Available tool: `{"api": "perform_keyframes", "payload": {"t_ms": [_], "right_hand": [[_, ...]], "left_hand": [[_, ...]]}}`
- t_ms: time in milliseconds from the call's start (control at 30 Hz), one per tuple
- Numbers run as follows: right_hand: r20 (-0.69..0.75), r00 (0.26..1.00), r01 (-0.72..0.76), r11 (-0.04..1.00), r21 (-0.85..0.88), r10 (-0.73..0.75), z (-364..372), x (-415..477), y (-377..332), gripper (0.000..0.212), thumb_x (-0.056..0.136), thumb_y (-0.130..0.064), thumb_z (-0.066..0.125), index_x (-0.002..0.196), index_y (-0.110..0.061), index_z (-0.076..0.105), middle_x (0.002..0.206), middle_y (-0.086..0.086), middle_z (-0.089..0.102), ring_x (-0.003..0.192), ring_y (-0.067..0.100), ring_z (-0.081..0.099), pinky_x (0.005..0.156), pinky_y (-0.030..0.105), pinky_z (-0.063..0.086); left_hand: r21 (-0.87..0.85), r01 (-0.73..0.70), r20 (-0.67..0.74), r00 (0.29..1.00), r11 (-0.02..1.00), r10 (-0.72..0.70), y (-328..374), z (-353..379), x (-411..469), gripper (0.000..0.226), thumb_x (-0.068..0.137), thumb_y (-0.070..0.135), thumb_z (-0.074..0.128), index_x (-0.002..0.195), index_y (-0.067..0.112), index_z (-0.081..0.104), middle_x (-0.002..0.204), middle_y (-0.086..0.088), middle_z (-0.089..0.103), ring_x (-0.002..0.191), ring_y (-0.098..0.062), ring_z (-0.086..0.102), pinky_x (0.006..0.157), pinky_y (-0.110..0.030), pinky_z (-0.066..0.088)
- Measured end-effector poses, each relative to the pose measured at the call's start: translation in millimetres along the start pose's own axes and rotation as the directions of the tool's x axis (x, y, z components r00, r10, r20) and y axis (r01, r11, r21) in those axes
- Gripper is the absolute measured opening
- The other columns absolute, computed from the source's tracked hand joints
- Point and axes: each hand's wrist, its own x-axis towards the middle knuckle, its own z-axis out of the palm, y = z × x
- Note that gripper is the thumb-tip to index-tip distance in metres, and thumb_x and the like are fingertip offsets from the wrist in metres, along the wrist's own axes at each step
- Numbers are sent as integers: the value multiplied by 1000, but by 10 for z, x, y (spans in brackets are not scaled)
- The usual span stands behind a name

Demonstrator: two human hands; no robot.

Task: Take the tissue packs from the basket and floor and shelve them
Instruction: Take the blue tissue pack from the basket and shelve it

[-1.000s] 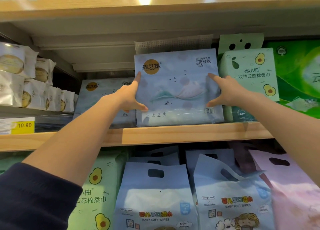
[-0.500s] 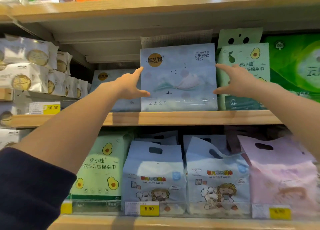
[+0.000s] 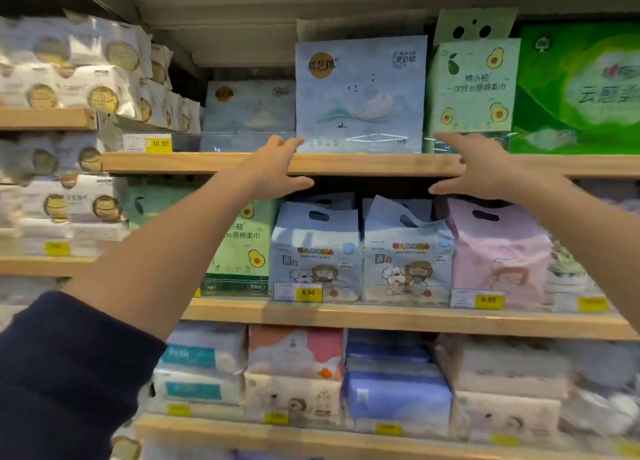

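While both hands hover spread and holding nothing before the wooden shelf (image 3: 374, 164), the glossy pale-blue tissue pack (image 3: 360, 95) stands upright on it, flat and square, with a round gold logo. The left hand (image 3: 273, 172) is by its lower corner and the right hand (image 3: 478, 172) is just beside it. A yellow tag (image 3: 160, 144) reads 10.90. The handled bags (image 3: 315, 251) below read BABY SOFT WIPES.

Two pale blue baby wipes bags (image 3: 313, 248) stand side by side, with a pink bag (image 3: 498, 251) just beside them on the right. A yellow price tag (image 3: 308, 292) reads 6.90. Far left, white packs with gold circles (image 3: 100, 92) are stacked.
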Motion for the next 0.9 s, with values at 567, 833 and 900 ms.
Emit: {"api": "perform_keyframes", "payload": {"t_ms": [567,833,900], "right_hand": [[377,904,-225,974,23,200,873,-2396,-541,87,77,-35,70,145,-16,21,145,19,32,130,36,34,103,42,33],[567,790,-312,949,44,233,1586,-3542,-339,84,80,-37,66,146,-18,18,149,14,27,133,33,31,103,42,33],[632,739,-346,937,55,235,1807,-3825,-252,85,80,-37,67,146,-19,18,148,15,28,134,33,30,104,43,34]], "left_hand": [[-156,-75,350,928,985,127,-222,1024,-2080,76,87,38,58,147,15,18,151,-14,25,132,-32,36,107,-39,30],[-282,70,563,820,957,106,32,2064,-3134,79,87,37,58,148,13,15,154,-13,19,140,-29,24,109,-39,27],[-291,123,631,770,949,94,92,2376,-3422,80,87,39,57,149,16,11,156,-8,15,142,-27,20,111,-39,26]]}}
